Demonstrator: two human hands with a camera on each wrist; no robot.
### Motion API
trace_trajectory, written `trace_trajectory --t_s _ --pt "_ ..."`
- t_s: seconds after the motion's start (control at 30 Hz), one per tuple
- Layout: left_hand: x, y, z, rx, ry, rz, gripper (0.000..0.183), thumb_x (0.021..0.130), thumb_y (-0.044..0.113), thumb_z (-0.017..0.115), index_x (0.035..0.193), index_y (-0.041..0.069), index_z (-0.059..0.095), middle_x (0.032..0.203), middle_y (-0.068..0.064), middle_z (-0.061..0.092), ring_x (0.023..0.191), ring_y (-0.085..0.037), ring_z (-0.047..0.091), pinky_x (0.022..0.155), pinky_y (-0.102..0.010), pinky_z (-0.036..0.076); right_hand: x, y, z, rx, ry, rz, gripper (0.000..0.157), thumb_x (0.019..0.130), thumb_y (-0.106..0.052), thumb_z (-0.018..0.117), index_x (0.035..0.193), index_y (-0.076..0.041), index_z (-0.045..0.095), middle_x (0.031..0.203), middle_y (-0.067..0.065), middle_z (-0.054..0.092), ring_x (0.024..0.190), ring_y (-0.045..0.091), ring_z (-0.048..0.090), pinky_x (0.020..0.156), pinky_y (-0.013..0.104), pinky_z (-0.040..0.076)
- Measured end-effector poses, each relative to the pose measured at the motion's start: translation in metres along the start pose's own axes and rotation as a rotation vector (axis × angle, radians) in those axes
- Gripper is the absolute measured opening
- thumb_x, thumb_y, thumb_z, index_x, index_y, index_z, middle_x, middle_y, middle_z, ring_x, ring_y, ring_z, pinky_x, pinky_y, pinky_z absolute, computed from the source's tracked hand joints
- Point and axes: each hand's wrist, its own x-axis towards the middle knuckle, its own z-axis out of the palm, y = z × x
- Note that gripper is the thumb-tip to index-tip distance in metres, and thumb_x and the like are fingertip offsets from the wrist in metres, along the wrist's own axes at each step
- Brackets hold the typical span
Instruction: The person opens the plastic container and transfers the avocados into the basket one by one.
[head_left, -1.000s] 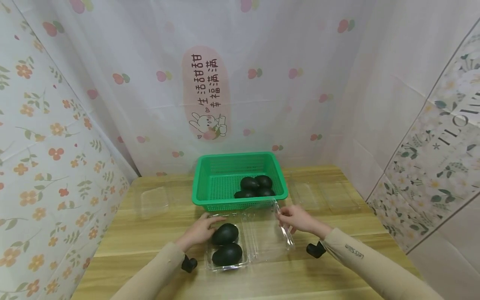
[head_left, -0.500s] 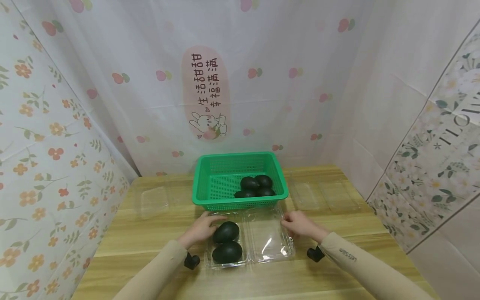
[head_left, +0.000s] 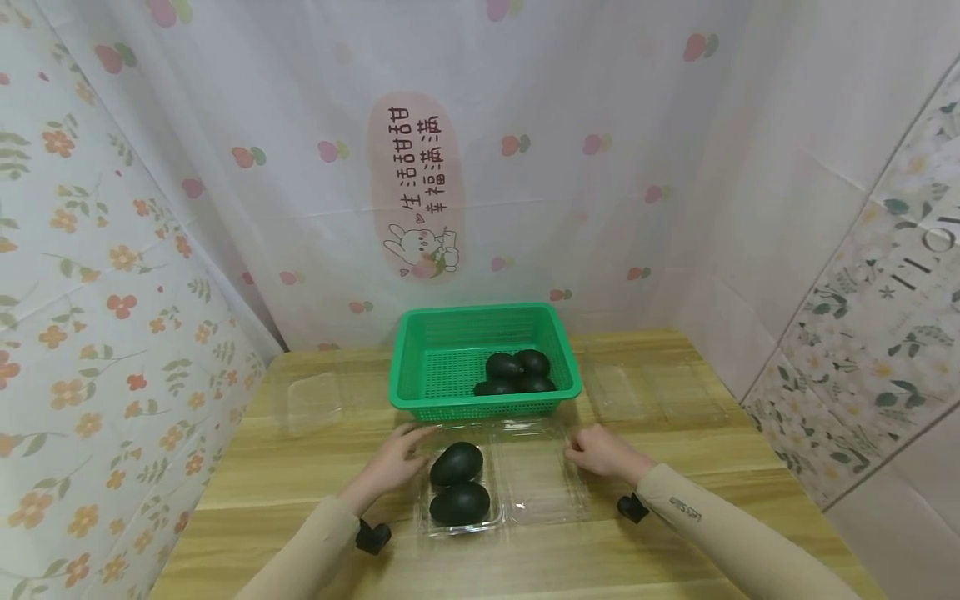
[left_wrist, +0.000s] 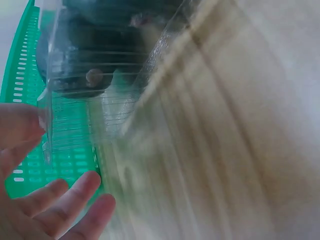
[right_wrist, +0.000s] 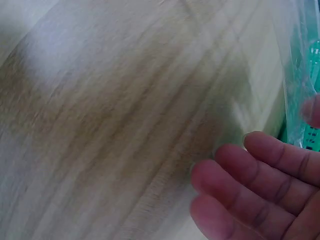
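In the head view, a clear plastic clamshell box (head_left: 498, 500) lies unfolded on the table. Two dark green avocados (head_left: 457, 463) sit in its left half; its lid (head_left: 536, 479) lies flat to the right. My left hand (head_left: 392, 458) is at the box's left edge. In the left wrist view its thumb (left_wrist: 20, 125) meets the rim, while the other fingers (left_wrist: 75, 205) are spread apart. My right hand (head_left: 603, 454) is beside the lid's right edge. The right wrist view shows its fingers (right_wrist: 240, 185) loosely extended, the thumb (right_wrist: 311, 110) by the clear plastic.
A green basket (head_left: 486, 410) stands behind the box, with several more avocados (head_left: 504, 367) in its right part. Other clear plastic boxes lie on the table to the left (head_left: 315, 402) and right (head_left: 678, 392) of the basket. Curtains hang behind and beside the table.
The lid, tilted up in my right hand a second ago, now lies flat. My right hand has loosened from its edge. My left hand has shifted slightly left.
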Motion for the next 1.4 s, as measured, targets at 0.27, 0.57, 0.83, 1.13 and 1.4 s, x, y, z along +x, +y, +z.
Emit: trace_trajectory --t_s 0.27,0.57,0.83,1.13,1.4 --pt "-0.009 0.0 0.004 -0.153 0.068 -0.136 0.072 0.084 0.009 0.073 0.144 -0.007 0.037 0.121 -0.026 0.053 0.088 -0.029 0.063 0.078 -0.044 0.054 -0.002 0.003 0.005 -0.079 0.028 -0.061 0.047 0.09 -0.021 0.064 0.052 -0.021 0.037 0.047 -0.014 0.029 0.042 0.002 0.029 0.04 0.02 0.027" --pt "-0.018 0.0 0.01 -0.498 0.062 -0.318 0.074 0.088 0.005 0.069 0.145 -0.012 0.026 0.097 -0.018 0.055 0.06 -0.018 0.057 0.053 -0.037 0.056 0.0 0.004 0.012 -0.121 0.035 -0.056 0.045 0.089 -0.027 0.067 0.052 -0.021 0.043 0.047 -0.014 0.032 0.043 0.002 0.031 0.041 0.021 0.028" --pt "-0.024 0.0 0.01 -0.58 0.031 -0.309 0.066 0.09 0.006 0.065 0.14 -0.018 0.03 0.085 -0.01 0.053 0.06 -0.015 0.054 0.051 -0.035 0.054 0.0 0.005 0.008 -0.102 0.039 -0.061 0.046 0.089 -0.028 0.067 0.052 -0.022 0.04 0.047 -0.014 0.031 0.043 0.002 0.03 0.04 0.02 0.027" --pt "-0.026 0.004 0.01 -0.692 0.002 -0.353 0.065 0.092 0.004 0.061 0.142 -0.016 0.026 0.093 -0.011 0.048 0.062 -0.016 0.054 0.052 -0.031 0.053 0.003 -0.016 -0.009 -0.139 0.044 -0.128 0.046 0.091 -0.029 0.067 0.055 -0.021 0.038 0.05 -0.014 0.026 0.045 0.002 0.025 0.044 0.02 0.024" --pt "-0.029 0.006 0.006 -0.696 -0.04 -0.346 0.065 0.095 0.011 0.058 0.143 -0.018 0.024 0.099 -0.015 0.054 0.065 -0.016 0.057 0.054 -0.03 0.055 0.012 -0.063 -0.017 -0.114 -0.019 -0.293 0.033 0.089 -0.03 0.067 0.062 -0.023 0.051 0.057 -0.017 0.041 0.049 0.0 0.036 0.044 0.02 0.033"
